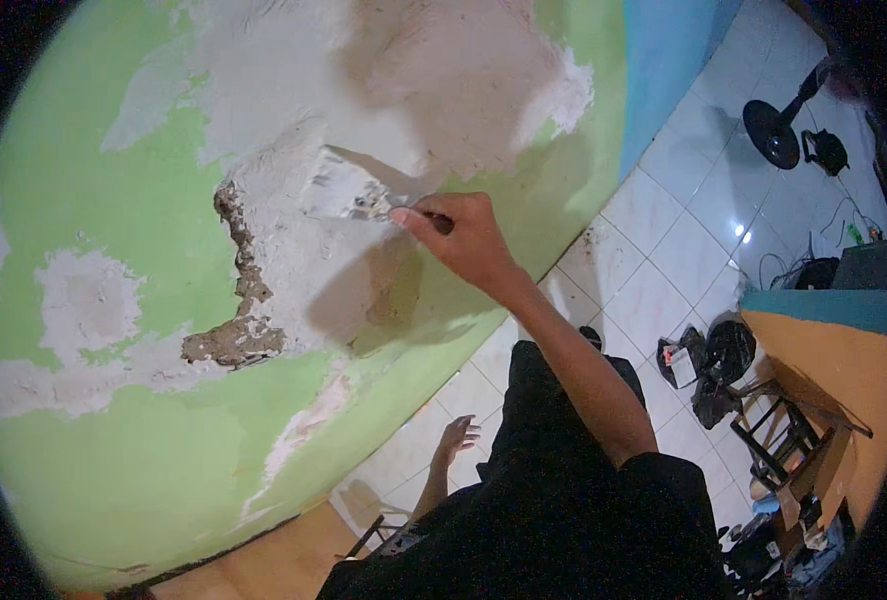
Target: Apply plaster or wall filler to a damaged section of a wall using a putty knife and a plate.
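Observation:
My right hand grips a putty knife by its handle, the wide blade smeared with white filler and held up at the wall. The wall is green, with broad patches of white filler spread over it. To the left of the blade runs a rough, broken strip of bare grey-brown masonry. Low beside my body hangs my left hand, its fingers apart and holding nothing. Whether the blade touches the wall I cannot tell.
White floor tiles lie below the wall. Toward the right are a black fan, black plastic bags and a dark stool next to an orange partition. Assorted clutter sits at the lower right.

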The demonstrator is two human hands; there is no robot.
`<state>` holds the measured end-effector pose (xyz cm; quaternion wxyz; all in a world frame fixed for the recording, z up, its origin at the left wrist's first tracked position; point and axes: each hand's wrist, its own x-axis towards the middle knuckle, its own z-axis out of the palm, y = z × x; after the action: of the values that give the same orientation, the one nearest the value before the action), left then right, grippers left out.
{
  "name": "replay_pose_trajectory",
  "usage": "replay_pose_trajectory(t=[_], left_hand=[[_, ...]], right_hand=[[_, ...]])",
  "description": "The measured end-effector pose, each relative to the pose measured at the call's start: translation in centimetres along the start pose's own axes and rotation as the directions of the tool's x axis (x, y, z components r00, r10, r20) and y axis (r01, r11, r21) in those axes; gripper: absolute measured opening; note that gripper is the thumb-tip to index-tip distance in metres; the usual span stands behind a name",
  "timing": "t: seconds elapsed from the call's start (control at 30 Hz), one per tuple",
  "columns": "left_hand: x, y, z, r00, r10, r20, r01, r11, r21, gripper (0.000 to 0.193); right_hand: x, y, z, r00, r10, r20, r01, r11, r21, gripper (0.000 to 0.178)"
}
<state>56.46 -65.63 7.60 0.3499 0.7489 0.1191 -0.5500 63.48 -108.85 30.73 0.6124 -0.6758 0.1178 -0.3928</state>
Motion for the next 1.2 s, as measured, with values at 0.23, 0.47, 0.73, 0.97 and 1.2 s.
replay_pose_trajectory(t=[0.23,0.47,0.73,0.97,1.2], left_hand=[[-1.3,-0.1,-0.5,0.993,-0.049,-0.103,0.05,0.999,0.004,0.047],[-1.2,-2.9,0.0,0.987,-0.14,-0.081,0.139,0.99,-0.025,0.039],[-1.3,-2.8,1.6,0.985,-0.143,-0.094,0.137,0.988,-0.069,0.036],[-1.7,-2.6,0.7,0.993,-0.116,-0.028,0.115,0.993,-0.035,0.037],[-0.7,-0.9,-1.3,0.997,0.034,-0.069,-0.043,0.99,-0.134,0.037]], right_hand=[[-4.6,3.3,-1.9,0.986,0.164,-0.024,-0.164,0.986,-0.03,0.028],[3.9,-3.4,-1.7,0.944,-0.33,0.002,0.326,0.932,-0.156,0.036],[-1.8,1.6,-5.4,0.989,0.131,-0.071,-0.143,0.967,-0.212,0.029],[2.7,-5.3,-1.4,0.985,-0.113,0.129,0.136,0.975,-0.179,0.032],[-3.8,2.1,-2.8,0.966,0.253,-0.048,-0.257,0.954,-0.154,0.029]])
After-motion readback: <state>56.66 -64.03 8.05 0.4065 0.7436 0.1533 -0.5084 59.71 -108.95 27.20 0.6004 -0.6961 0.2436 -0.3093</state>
